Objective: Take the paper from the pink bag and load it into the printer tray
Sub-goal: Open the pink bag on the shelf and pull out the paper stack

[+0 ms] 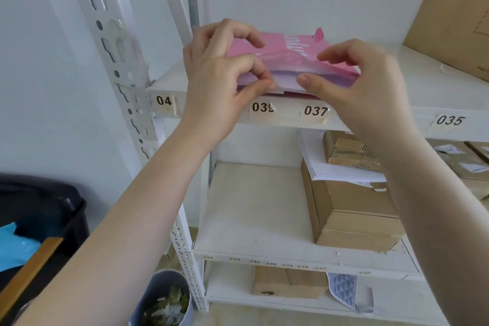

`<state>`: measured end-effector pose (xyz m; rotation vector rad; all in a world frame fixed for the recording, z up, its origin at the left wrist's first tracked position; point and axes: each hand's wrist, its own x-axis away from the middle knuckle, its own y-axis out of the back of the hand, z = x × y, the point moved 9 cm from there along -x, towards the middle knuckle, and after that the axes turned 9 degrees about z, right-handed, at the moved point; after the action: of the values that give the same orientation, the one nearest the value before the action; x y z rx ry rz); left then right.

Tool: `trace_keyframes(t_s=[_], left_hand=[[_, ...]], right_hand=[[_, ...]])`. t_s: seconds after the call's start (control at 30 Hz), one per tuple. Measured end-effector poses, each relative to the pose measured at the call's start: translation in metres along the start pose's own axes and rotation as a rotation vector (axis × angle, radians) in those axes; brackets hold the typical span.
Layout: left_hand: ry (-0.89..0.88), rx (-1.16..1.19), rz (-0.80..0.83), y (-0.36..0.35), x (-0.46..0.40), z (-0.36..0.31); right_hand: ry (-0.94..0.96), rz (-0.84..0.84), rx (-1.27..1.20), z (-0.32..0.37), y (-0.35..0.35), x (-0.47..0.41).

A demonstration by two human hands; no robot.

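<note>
A pink bag (288,54) of paper lies flat on the upper white shelf (169,79), its open end facing me at the shelf's front edge. White paper (287,81) shows inside the opening. My left hand (219,74) grips the bag's left side, thumb and fingers pinching the wrapper at the opening. My right hand (362,79) holds the right side, thumb at the paper's edge and fingers lifting the top flap. No printer is in view.
The white metal rack has numbered labels along its edges. A large cardboard box (455,21) stands at the right of the same shelf. Below are cardboard boxes (352,209) with loose white sheets on top. A waste bin (164,299) and a dark container (39,219) stand at lower left.
</note>
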<state>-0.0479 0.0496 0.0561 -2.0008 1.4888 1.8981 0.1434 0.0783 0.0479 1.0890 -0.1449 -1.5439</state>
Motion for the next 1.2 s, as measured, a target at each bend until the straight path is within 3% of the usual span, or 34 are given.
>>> trace_keyframes(t_s=[0.2, 0.3, 0.37, 0.43, 0.5, 0.6, 0.67, 0.73, 0.83, 0.97, 1.07, 1.2], left_hand=[[0.094, 0.036, -0.008, -0.007, 0.042, -0.013], [0.106, 0.026, -0.027, -0.008, 0.065, -0.021], [0.102, 0.017, -0.022, -0.008, 0.08, -0.025], [0.111, 0.004, 0.029, -0.014, 0.092, -0.028], [0.209, 0.088, 0.048, -0.015, 0.102, -0.021], [0.654, 0.476, -0.06, -0.008, 0.113, 0.031], [0.868, 0.805, 0.134, -0.027, 0.11, 0.053], [0.916, 1.004, 0.361, -0.046, 0.102, 0.058], [0.938, 1.011, 0.527, -0.061, 0.1, 0.059], [0.914, 0.96, 0.492, -0.057, 0.109, 0.064], [0.9, 0.936, 0.48, -0.051, 0.131, 0.06], [0.839, 0.928, 0.402, -0.039, 0.167, 0.046]], right_hand=[[-0.102, -0.129, -0.086, -0.023, 0.006, 0.05], [-0.261, -0.171, -0.449, -0.05, 0.0, 0.075], [-0.417, -0.055, -0.839, -0.068, -0.022, 0.083], [-0.492, 0.122, -1.058, -0.073, -0.044, 0.086], [-0.49, 0.225, -1.036, -0.073, -0.053, 0.089], [-0.458, 0.219, -0.981, -0.074, -0.053, 0.093], [-0.456, 0.216, -0.957, -0.074, -0.053, 0.097], [-0.462, 0.232, -0.925, -0.073, -0.055, 0.101], [-0.491, 0.307, -0.883, -0.072, -0.059, 0.108], [-0.592, 0.422, -0.895, -0.069, -0.064, 0.119], [-0.634, 0.319, -0.985, -0.064, -0.063, 0.127], [-0.608, 0.248, -0.898, -0.058, -0.069, 0.161]])
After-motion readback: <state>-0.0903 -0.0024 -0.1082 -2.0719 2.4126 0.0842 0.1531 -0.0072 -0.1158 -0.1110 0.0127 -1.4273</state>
